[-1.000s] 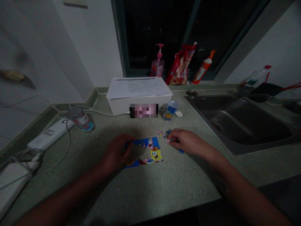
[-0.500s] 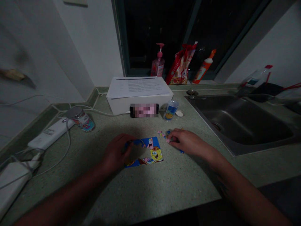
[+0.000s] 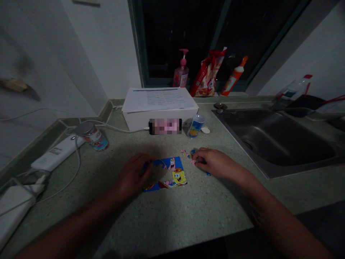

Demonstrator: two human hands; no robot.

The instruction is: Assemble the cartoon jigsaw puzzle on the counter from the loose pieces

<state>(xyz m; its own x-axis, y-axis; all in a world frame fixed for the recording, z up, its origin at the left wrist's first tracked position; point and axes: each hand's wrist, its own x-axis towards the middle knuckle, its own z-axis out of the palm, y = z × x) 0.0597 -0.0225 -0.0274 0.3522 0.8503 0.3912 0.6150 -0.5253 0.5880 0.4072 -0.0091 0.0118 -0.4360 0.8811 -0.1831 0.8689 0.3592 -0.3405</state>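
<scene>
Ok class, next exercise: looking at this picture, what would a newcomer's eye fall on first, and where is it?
The brightly coloured cartoon jigsaw puzzle on the speckled green countertop catches the eye first, at the centre of the view. The left hand is at its left edge, the right hand at loose pieces to its right. Behind stands a white box; a steel sink fills the right.
</scene>
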